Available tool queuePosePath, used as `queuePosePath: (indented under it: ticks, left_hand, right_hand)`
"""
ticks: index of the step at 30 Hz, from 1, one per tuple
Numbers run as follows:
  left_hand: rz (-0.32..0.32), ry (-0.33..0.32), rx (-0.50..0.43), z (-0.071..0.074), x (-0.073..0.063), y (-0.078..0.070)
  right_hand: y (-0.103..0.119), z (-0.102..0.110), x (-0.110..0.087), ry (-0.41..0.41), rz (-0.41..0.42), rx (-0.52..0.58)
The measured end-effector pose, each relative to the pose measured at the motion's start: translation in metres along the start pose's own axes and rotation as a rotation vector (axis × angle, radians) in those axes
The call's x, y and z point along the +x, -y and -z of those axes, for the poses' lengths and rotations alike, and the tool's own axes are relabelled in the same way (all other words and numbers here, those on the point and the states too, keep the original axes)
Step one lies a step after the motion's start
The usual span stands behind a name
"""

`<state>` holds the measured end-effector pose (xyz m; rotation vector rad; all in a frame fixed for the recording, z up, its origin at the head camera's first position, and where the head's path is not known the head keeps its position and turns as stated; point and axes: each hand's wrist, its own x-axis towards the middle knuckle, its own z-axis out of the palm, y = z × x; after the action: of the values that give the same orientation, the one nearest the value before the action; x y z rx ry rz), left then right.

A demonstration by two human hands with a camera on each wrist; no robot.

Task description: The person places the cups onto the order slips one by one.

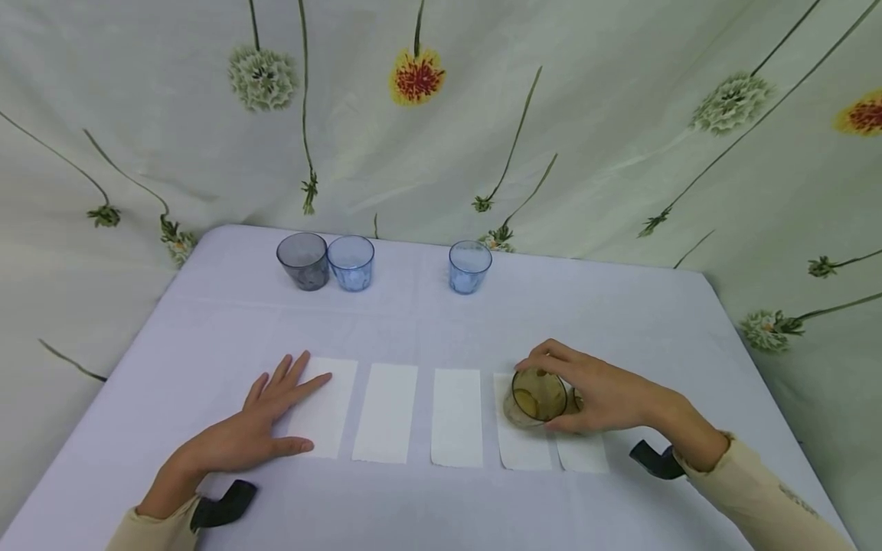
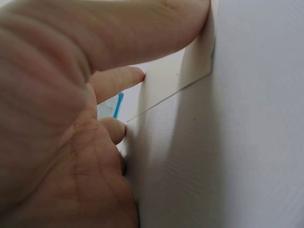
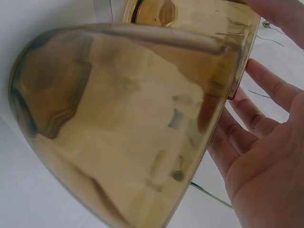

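My right hand grips an amber glass by its sides, thumb near, fingers at the far side. That glass stands over the fourth white paper strip. Under the palm is a second amber glass, large in the right wrist view and mostly hidden in the head view. My left hand lies with fingers spread, index fingertip and thumb on the leftmost paper strip. In the left wrist view the thumb lies over the edge of this paper.
Along the back of the table stand a grey glass, a blue glass beside it, and another blue glass farther right. More paper strips lie in a row between the hands. A flowered cloth hangs behind.
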<state>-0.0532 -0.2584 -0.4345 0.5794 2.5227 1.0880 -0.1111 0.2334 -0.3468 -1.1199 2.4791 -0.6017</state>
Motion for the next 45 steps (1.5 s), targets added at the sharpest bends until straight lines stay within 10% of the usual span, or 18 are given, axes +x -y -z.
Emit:
queuePosePath:
  ticks: [36,45]
  left_hand:
    - [-0.016,-0.011,0.004,-0.001,-0.001,0.0]
    - [-0.016,-0.01,0.005,-0.001,-0.001,0.0]
  right_hand:
    - [0.0,-0.009,0.0,-0.007,-0.021,-0.044]
    - [-0.001,-0.007,-0.013,-0.149,-0.018,-0.033]
